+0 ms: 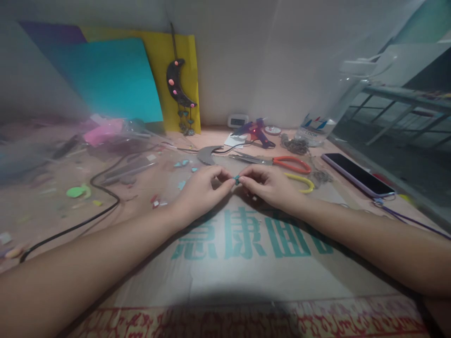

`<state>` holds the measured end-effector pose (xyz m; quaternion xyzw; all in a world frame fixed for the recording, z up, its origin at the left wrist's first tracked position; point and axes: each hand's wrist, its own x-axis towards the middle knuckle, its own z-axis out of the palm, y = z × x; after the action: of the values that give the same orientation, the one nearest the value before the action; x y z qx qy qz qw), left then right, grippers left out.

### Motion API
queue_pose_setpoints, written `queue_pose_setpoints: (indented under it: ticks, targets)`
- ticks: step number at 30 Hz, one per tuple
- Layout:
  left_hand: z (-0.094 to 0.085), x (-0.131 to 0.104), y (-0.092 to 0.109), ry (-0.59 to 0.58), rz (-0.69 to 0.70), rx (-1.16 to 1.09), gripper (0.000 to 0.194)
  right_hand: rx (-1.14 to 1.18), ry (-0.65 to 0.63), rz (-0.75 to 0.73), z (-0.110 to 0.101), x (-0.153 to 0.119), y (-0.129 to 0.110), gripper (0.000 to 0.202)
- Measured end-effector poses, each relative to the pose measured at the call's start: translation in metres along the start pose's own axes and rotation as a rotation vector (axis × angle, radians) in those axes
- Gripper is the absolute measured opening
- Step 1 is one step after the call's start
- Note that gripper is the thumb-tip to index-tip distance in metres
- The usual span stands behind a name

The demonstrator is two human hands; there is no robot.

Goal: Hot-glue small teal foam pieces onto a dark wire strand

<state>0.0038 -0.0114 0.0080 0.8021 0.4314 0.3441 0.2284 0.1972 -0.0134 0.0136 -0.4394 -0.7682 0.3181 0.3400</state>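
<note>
Between the fingertips of both hands is a tiny blue-green piece (237, 180), too small to tell its exact kind. My left hand (207, 188) pinches it from the left, thumb and forefinger together. From the other side my right hand (269, 185) pinches it the same way. Several small light-blue pieces (182, 163) lie just beyond my left hand. A grey crescent shape (207, 154) rests behind the hands. Scissors with orange and yellow handles (292, 164) lie behind and beside my right hand, partly hidden by it.
A glue gun (259, 133) stands at the back near a small white device (237, 120). A dark crescent ornament (176, 84) hangs before yellow card. At right are a phone (357, 174), grey yarn (295, 144) and a clear bottle (319, 117). A black cable (102, 185) crosses the left.
</note>
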Motion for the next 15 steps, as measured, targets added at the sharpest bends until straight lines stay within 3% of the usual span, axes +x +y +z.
queue_pose_setpoints:
  ticks: [8,15]
  targets:
    - [-0.0009,0.0010,0.0003,0.027,-0.072,-0.056,0.016,0.046,0.046,-0.041,-0.0001,0.0014,0.0045,0.021]
    - [0.0010,0.0012,-0.0027,0.061,-0.100,-0.072,0.016,-0.200,0.054,-0.137,-0.0006,0.0023,0.0013,0.014]
